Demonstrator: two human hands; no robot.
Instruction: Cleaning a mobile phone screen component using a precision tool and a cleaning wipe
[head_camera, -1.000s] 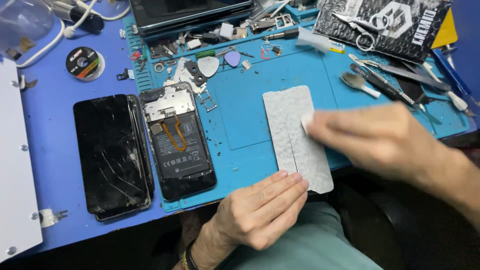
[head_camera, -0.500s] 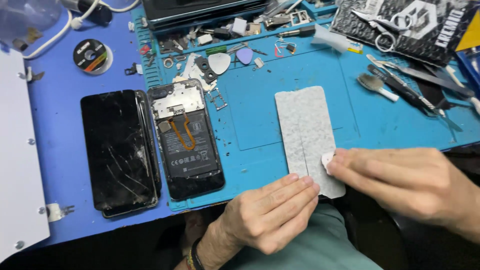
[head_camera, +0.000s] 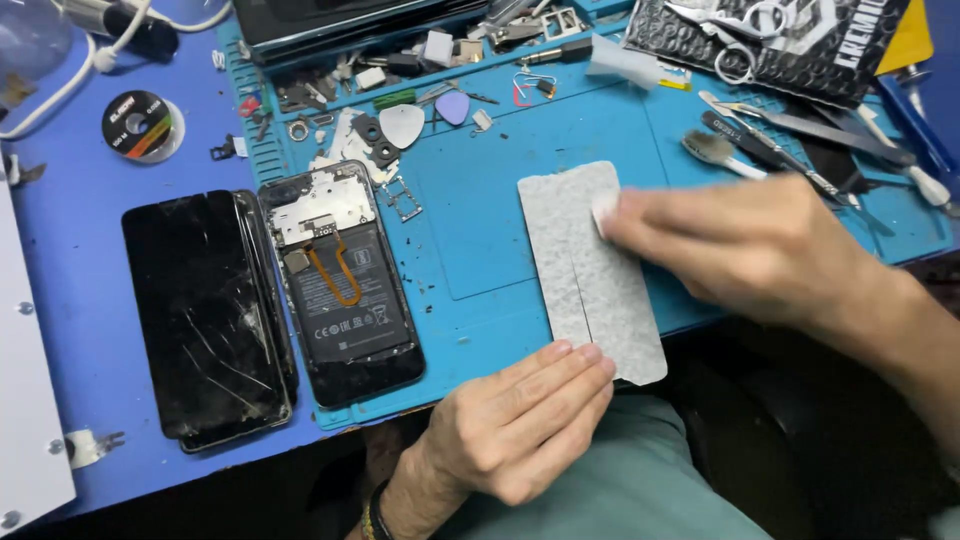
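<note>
Grey speckled rectangular panel (head_camera: 590, 270), lying flat near the front edge of the blue work mat (head_camera: 480, 210), a thin lengthwise seam visible in its lower half. Right hand (head_camera: 740, 245) blurred, stretched over the panel's upper right part, fingers nearly straight and close together, pressing a small white pad (head_camera: 603, 208) against the surface. Left hand (head_camera: 520, 420) below, fingers loosely curled and together, fingertips resting on the panel's lower edge; nothing enclosed in the grip. To the left on the mat, opened phone body (head_camera: 345, 285) with exposed battery and orange flex cable; just beside it, on the blue table (head_camera: 70, 260), cracked black screen (head_camera: 205, 315). At the mat's far side, guitar-pick openers (head_camera: 425, 115), small screws and brackets; upper right, tweezers (head_camera: 800, 120) and small brush (head_camera: 715, 150).
</note>
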